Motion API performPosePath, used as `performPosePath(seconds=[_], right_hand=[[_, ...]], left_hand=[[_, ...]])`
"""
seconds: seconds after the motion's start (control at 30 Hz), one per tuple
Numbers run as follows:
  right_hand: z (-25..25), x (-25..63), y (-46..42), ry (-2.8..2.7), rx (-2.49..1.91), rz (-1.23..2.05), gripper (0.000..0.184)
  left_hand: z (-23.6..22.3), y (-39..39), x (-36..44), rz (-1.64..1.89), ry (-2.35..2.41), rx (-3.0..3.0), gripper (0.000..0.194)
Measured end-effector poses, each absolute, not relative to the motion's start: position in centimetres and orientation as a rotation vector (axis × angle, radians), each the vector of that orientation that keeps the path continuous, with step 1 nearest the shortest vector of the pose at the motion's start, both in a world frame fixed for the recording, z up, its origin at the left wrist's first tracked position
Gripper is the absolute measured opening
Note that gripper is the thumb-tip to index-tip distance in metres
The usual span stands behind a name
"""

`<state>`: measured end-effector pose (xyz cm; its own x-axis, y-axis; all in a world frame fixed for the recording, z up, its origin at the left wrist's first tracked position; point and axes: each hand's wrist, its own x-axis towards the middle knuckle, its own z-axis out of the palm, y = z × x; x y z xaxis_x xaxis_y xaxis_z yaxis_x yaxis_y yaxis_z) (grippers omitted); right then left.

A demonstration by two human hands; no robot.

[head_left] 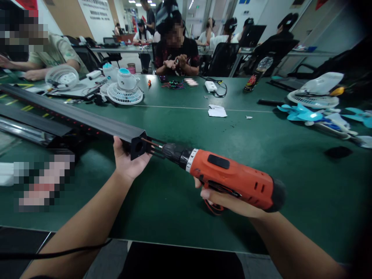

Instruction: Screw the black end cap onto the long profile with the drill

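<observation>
My right hand point(209, 193) is wrapped round the handle of an orange cordless drill point(232, 174), which points left. Its long thin bit point(152, 142) reaches the black end cap point(138, 148) of a long dark bar-shaped housing point(87, 118); whether the tip sits in a screw cannot be seen. From below, my left hand point(130, 161) grips the housing near that end, thumb on the near side and the other fingers partly hidden. The housing runs away to the far left, held above the table at this end.
On the green table point(180, 209) stand white fan parts point(124, 87) at the back left. Blue fan blades point(302, 113) lie at the right, near a drink bottle point(258, 73). A paper scrap point(217, 111) lies mid-table. A co-worker point(177, 50) sits opposite.
</observation>
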<state>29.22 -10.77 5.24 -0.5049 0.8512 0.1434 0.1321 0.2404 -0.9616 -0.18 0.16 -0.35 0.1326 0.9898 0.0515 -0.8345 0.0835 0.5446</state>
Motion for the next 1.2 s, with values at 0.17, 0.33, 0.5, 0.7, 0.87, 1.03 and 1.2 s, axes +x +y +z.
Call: performPosePath(seconds=[0.17,0.33,0.5,0.7,0.87,1.03,1.2], right_hand=[[5.32,29.22,-10.61,-1.854,-0.904,1.261,0.013],[5.61,29.17,-10.64,-1.844,-0.919,1.291,0.015],[5.51,29.17,-10.72,-1.804,-0.905,1.336,0.016],[5.50,29.17,-10.75,-1.825,-0.909,1.309,0.015],[5.74,29.11,-10.76,-1.815,-0.919,1.350,0.012],[5.52,29.10,-10.75,-1.798,-0.924,1.356,0.012],[5.46,29.16,-10.75,-1.798,-0.914,1.380,0.013]], left_hand=[[-0.30,0.08,-0.17,1.412,0.372,0.523,0.057],[0.11,-0.12,0.00,1.409,0.389,0.476,0.058],[0.15,-0.10,0.01,1.417,0.420,0.478,0.060],[-0.04,-0.05,-0.01,1.429,0.413,0.481,0.059],[-0.06,-0.06,0.07,1.440,0.392,0.479,0.055],[-0.18,-0.01,0.00,1.436,0.368,0.485,0.053],[-0.14,-0.03,0.05,1.438,0.395,0.504,0.055]])
